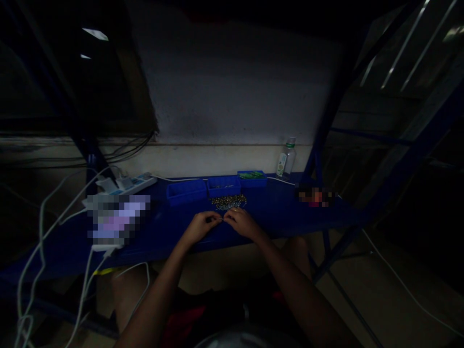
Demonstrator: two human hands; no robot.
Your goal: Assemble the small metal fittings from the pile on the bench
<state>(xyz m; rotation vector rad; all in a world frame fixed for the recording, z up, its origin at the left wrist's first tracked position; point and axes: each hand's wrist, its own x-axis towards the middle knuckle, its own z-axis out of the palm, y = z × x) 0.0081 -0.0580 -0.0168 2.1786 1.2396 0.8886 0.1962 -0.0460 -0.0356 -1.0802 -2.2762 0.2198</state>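
My left hand (199, 226) and my right hand (242, 222) meet over the front of the blue tabletop (152, 227). Thumb and fingers of each are pinched together on a thin silver pin-like piece (222, 219) that spans the small gap between them. It is too small and dark to tell its exact kind. Just beyond the fingertips lies a loose heap of small brass-coloured parts (229, 198), with slender silver pin-like pieces (225, 206) on its near side. A ring shows on my right hand.
Behind the heap stand a blue bin (186, 197), a second blue bin (224, 192) with slim metal pieces, and a third with green items (252, 175). A bottle (287, 162) is at the back right. White cables and a power strip (139, 182) occupy the left.
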